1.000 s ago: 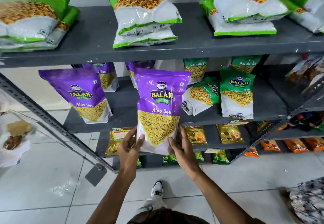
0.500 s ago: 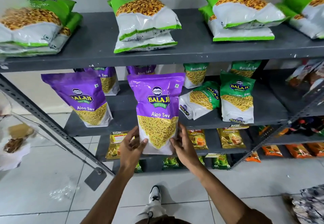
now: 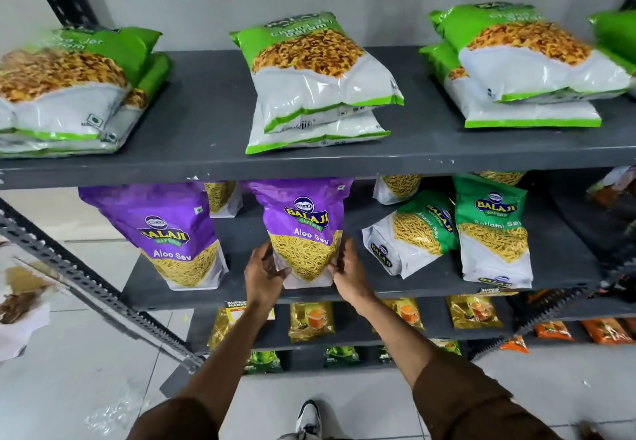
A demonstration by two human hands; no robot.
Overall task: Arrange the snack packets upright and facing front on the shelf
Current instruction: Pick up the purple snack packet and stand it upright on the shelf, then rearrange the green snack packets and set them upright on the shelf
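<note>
A purple Aloo Sev packet [image 3: 304, 229] stands upright with its front toward me on the middle shelf [image 3: 344, 293]. My left hand [image 3: 263, 274] grips its lower left corner and my right hand [image 3: 347, 272] grips its lower right edge. Another purple Aloo Sev packet [image 3: 168, 233] stands upright to the left. To the right, a green Ratlami Sev packet [image 3: 411, 233] leans tilted against an upright green Ratlami Sev packet [image 3: 492, 229]. More packets stand behind, partly hidden by the top shelf.
The top shelf [image 3: 309, 164] holds flat stacks of green-and-white packets [image 3: 316, 78] at left, middle and right. Lower shelves carry small yellow packets [image 3: 311, 321] and orange ones [image 3: 554, 331]. A slanted perforated metal bar [image 3: 103, 296] crosses at left. My shoe [image 3: 308, 419] is on the tiled floor.
Both hands carried the purple packet up and back from in front of the shelf onto the middle shelf, where its base now rests. The camera moved closer.
</note>
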